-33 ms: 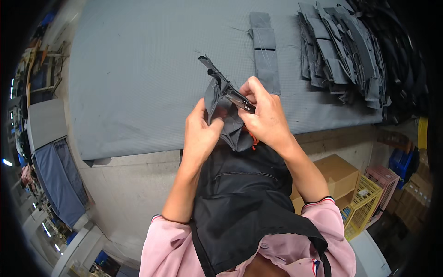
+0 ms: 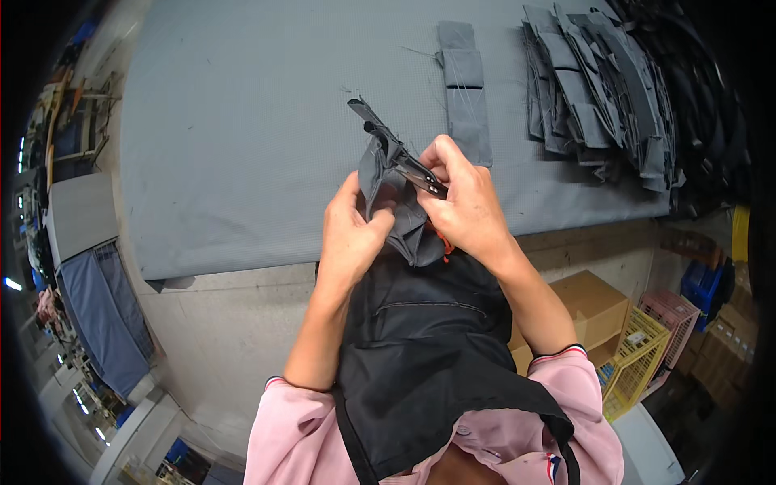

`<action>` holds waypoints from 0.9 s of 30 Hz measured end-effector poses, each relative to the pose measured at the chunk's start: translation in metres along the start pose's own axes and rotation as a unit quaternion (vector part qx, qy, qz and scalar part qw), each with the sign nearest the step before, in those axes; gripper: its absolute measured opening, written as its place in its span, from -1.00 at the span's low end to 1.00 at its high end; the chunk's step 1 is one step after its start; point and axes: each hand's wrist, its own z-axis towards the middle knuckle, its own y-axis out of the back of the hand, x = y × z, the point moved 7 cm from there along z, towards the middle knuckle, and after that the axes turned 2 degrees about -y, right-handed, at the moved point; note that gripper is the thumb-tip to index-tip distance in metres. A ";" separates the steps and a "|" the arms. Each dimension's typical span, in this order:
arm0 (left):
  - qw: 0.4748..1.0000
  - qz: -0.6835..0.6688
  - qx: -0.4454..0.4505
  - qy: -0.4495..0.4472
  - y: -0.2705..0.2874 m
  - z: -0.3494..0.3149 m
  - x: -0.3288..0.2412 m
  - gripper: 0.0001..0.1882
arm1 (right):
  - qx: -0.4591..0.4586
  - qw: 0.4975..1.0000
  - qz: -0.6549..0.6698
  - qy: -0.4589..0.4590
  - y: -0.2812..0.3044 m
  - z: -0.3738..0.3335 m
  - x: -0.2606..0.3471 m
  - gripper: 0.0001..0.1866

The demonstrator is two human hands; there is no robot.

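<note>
Over the table's near edge, both hands work at a folded grey fabric piece [image 2: 416, 242] with dark, frayed ends pointing up and away. My left hand [image 2: 353, 234] is closed on its left side, the thumb pressed into the folds. My right hand [image 2: 467, 202] grips a narrow black piece [image 2: 422, 179] with small bright dots, lying against the fabric; the palm side of the fingers is hidden. An orange cord [image 2: 445, 244] dangles below my right hand. Just beyond that hand, a flat grey fabric strip [image 2: 465, 105] with loose threads lies on the table.
The table [image 2: 242, 145] has a grey cover. At its right lie a heap of grey strips [image 2: 602, 89] and a dark pile [image 2: 703, 105]. Below the right edge stand a cardboard box [image 2: 586, 303] and yellow crate [image 2: 634, 360]. Bluish cloth [image 2: 105, 311] hangs at left.
My left thumb has shifted slightly to the right in the fabric folds. Both arms and the things on the table look the same.
</note>
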 end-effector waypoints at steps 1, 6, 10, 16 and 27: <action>1.000 0.021 0.018 0.001 -0.001 0.001 0.000 -0.72 | 0.003 1.000 0.008 -0.010 -0.001 0.000 -0.002 -0.80; 0.993 0.112 0.044 -0.007 -0.005 0.005 -0.004 -0.68 | 0.023 0.999 0.027 -0.029 -0.005 -0.004 0.000 -0.81; 0.982 0.183 -0.027 -0.035 0.005 0.008 -0.007 -0.66 | 0.021 0.998 0.054 -0.035 -0.006 -0.003 -0.002 -0.82; 0.999 0.037 0.016 -0.025 0.001 0.006 -0.003 -0.59 | -0.005 0.981 0.188 -0.047 -0.006 0.005 -0.020 -0.85; 0.971 -0.236 0.019 0.041 -0.011 -0.009 0.002 -0.44 | -0.046 0.995 0.014 0.082 0.010 -0.040 0.024 -0.72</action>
